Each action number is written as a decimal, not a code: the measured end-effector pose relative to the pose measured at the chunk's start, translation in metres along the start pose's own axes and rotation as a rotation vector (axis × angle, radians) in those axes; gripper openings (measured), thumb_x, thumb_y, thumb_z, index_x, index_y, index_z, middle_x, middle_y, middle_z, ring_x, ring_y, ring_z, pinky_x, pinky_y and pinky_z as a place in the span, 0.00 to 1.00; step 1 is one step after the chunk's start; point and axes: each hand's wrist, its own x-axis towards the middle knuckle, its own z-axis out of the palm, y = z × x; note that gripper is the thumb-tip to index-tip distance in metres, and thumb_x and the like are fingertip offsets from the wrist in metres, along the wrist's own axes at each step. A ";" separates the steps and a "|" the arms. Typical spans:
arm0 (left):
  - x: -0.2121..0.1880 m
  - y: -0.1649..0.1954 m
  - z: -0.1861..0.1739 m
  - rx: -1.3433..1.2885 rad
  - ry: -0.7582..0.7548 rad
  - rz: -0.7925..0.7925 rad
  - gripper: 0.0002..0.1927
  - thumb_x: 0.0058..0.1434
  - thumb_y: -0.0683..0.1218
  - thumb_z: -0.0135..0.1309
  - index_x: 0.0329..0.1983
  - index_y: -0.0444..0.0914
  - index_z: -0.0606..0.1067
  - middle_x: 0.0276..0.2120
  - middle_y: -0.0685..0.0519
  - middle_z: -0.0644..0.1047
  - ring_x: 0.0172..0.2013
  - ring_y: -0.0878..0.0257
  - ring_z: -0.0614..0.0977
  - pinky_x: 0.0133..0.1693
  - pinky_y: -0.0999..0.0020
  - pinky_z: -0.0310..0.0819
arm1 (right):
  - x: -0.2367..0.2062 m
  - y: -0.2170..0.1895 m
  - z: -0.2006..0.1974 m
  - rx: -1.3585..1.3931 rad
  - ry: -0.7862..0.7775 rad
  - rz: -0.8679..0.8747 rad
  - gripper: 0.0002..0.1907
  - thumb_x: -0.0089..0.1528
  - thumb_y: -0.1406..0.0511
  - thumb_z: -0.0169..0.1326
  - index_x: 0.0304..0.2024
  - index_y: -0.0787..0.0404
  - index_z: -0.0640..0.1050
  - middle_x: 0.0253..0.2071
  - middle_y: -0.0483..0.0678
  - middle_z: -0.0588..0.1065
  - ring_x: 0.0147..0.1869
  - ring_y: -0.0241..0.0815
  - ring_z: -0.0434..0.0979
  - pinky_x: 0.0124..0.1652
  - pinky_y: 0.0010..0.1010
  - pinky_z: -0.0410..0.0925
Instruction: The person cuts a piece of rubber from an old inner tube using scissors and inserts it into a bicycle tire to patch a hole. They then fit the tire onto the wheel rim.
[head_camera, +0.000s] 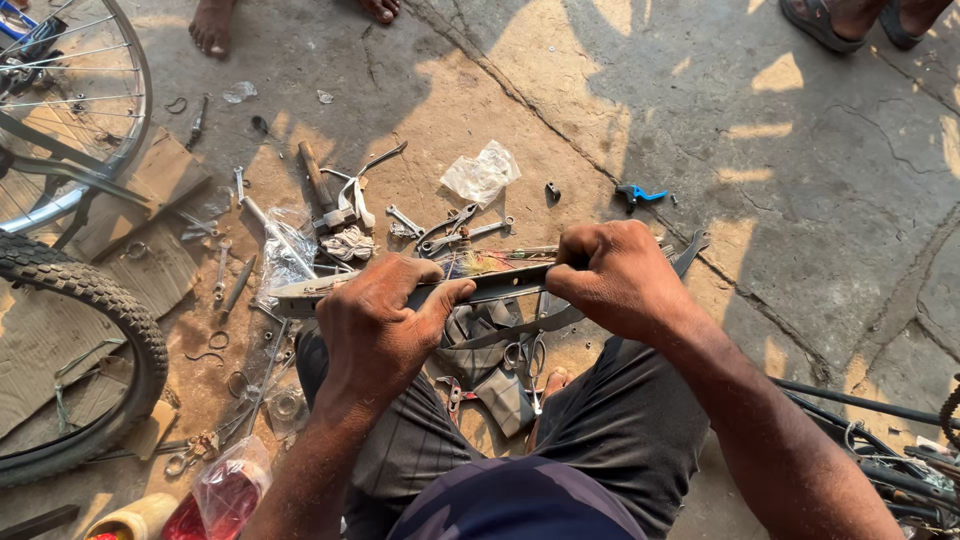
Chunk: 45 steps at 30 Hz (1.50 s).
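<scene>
Mudguard strip (500, 285), long, dark and slightly curved, is held level above the person's knees, with its long axis running left to right across the view. Left hand (375, 335) is clamped around it left of its middle, thumb laid along the top edge. Right hand (615, 280) is closed on it right of its middle, fingers curled over the front. Both hands grip it equally close. The strip's pale left end pokes out past the left hand toward the clear plastic bag (285, 250), and its dark right end reaches beyond the right hand.

Beyond the strip, on the cracked concrete floor (800, 200), lie a hammer (320, 185), several spanners (465, 230), a crumpled clear wrapper (482, 172) and a small blue lever (638, 194). Left of the strip stand a knobbly tyre (90, 300) and a spoked wheel (70, 110), so that side is crowded. To the strip's right the floor is barer, up to dark bicycle tubes (870, 410) at the lower right edge. Other people's feet show at the far edge.
</scene>
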 end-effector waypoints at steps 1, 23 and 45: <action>0.001 0.000 0.000 -0.001 0.012 0.009 0.14 0.53 0.54 0.71 0.31 0.41 0.82 0.24 0.56 0.80 0.20 0.66 0.79 0.20 0.66 0.67 | 0.002 -0.001 -0.001 0.002 -0.013 0.002 0.13 0.54 0.61 0.58 0.24 0.65 0.78 0.16 0.48 0.70 0.21 0.36 0.68 0.24 0.35 0.64; 0.040 0.002 0.013 0.182 0.011 -0.072 0.23 0.50 0.62 0.73 0.26 0.39 0.80 0.22 0.52 0.79 0.22 0.59 0.80 0.25 0.60 0.71 | 0.053 -0.017 -0.039 0.032 -0.174 0.172 0.09 0.55 0.63 0.58 0.28 0.64 0.82 0.20 0.48 0.72 0.21 0.37 0.70 0.22 0.32 0.66; 0.094 0.002 0.021 0.024 -0.057 -0.184 0.13 0.54 0.54 0.70 0.25 0.41 0.81 0.21 0.57 0.81 0.21 0.67 0.80 0.23 0.66 0.71 | 0.098 0.007 -0.067 0.407 -0.166 0.088 0.08 0.53 0.67 0.63 0.26 0.68 0.81 0.15 0.47 0.70 0.17 0.37 0.67 0.19 0.31 0.62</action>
